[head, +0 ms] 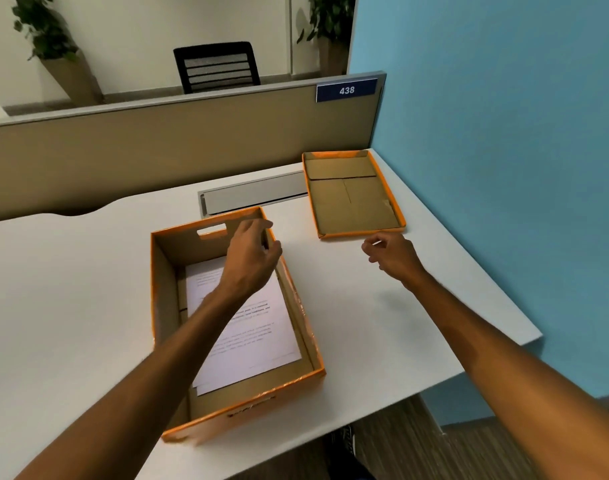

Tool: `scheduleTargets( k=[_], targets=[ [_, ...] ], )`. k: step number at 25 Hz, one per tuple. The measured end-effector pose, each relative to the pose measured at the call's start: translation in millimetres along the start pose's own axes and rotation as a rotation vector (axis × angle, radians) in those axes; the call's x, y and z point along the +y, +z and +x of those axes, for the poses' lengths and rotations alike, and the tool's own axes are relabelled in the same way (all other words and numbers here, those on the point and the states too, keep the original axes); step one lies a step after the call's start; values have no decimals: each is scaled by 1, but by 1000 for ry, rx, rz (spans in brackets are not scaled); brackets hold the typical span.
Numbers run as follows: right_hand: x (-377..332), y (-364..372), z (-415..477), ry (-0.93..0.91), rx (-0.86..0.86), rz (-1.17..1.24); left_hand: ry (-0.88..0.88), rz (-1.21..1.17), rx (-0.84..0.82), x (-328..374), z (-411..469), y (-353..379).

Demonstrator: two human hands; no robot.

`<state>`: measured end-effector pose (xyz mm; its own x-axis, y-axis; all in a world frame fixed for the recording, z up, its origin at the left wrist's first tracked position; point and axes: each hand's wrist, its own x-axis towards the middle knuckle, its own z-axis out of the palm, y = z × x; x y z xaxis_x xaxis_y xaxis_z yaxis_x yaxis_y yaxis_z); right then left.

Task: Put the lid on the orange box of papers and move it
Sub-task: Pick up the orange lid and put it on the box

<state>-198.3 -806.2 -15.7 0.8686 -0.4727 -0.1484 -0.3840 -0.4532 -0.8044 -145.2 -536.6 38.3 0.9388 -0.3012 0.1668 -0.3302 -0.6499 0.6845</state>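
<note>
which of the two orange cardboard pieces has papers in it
The deeper orange box under the left hand, with the handle cut-out, holds the white papers. The shallow lid near the right hand lies upside down, empty.

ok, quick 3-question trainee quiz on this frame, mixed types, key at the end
1. True or false: the lid lies inside-up on the desk, apart from the orange box.
2. Which of the hands is nearer the lid? A) left hand B) right hand
3. Fill in: the box holds printed ____.

Key: 1 true; 2 B, the right hand hovers open just short of the lid's near edge, while the left hand is over the box's far right corner, holding nothing; 3 papers.
</note>
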Motion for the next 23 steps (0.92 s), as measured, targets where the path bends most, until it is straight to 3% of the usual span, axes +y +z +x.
scheduleTargets(
  k=[5, 11, 15, 18, 23],
  targets=[
    [45, -27, 79, 113, 45, -41, -49, 34, -68, 21, 76, 75],
    [89, -44, 173, 228, 155, -111, -367, 58, -347, 6, 159, 157],
    [110, -44, 219, 287, 154, -86, -477, 112, -427, -7, 188, 194],
    [118, -42, 243, 357, 154, -19, -594, 35, -412, -13, 198, 214],
    [123, -43, 263, 429, 153, 71, -730, -146, -245, -20, 202, 224]
  ],
)
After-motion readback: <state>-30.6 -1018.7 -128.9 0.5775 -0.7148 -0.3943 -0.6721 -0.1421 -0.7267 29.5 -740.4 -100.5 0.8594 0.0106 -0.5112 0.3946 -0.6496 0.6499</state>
